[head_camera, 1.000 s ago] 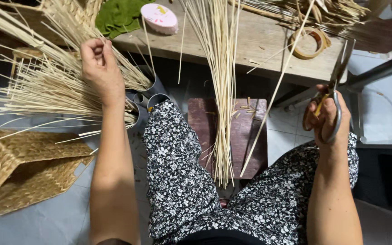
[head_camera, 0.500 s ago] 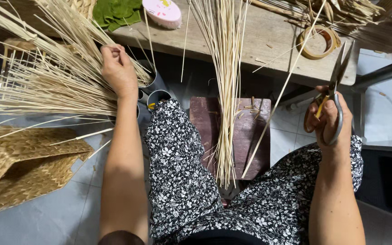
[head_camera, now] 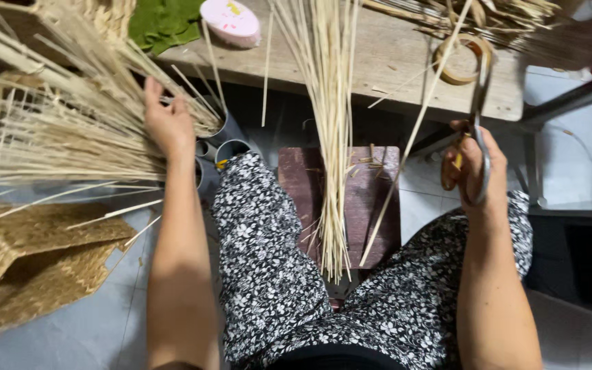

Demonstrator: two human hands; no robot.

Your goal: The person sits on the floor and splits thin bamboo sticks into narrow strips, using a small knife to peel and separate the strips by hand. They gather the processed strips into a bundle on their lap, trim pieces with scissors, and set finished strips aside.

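My left hand (head_camera: 166, 122) reaches into a thick pile of pale straw reeds (head_camera: 56, 130) on the left, its fingers among the stalks. My right hand (head_camera: 473, 168) holds a pair of scissors (head_camera: 477, 120), blades pointing up toward the bench, together with one long thin reed (head_camera: 412, 137) that slants down to my lap. A bundle of straight reeds (head_camera: 327, 123) hangs from the wooden bench (head_camera: 385, 62) down between my knees.
A woven straw basket piece (head_camera: 29, 264) lies on the floor at lower left. On the bench are a pink round box (head_camera: 231, 22), green cloth (head_camera: 162, 24), a tape roll (head_camera: 459, 60) and more reeds. A dark wooden stool (head_camera: 371, 199) and grey tubes (head_camera: 220, 147) stand below.
My left hand has slid lower and rightward along the straw pile. My right hand with the scissors has stayed almost in place.
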